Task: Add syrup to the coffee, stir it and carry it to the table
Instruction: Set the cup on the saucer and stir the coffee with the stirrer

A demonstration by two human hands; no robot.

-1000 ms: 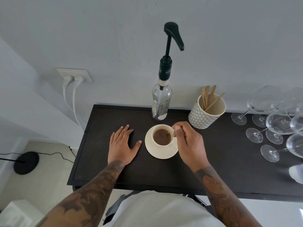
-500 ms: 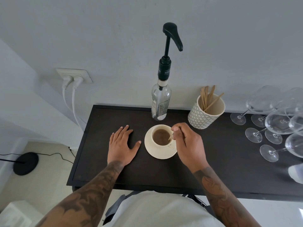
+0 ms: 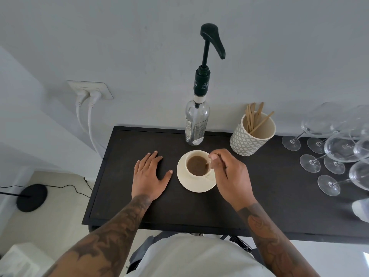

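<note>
Coffee cup (image 3: 198,164) sits on its saucer (image 3: 186,184); your right hand (image 3: 229,174), at its 3 o'clock, pinches a stirrer (image 3: 207,163); your left hand (image 3: 149,174) lies flat on the table (image 3: 279,196).

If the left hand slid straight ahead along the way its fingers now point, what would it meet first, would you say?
Probably nothing on the counter: the left hand lies flat, fingers aimed at the back edge and wall, left of the syrup bottle. Depth is uncertain.

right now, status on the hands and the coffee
Left hand flat on counter. Right hand pinching stirrer in coffee cup. Wine glasses to right, apart.
</note>
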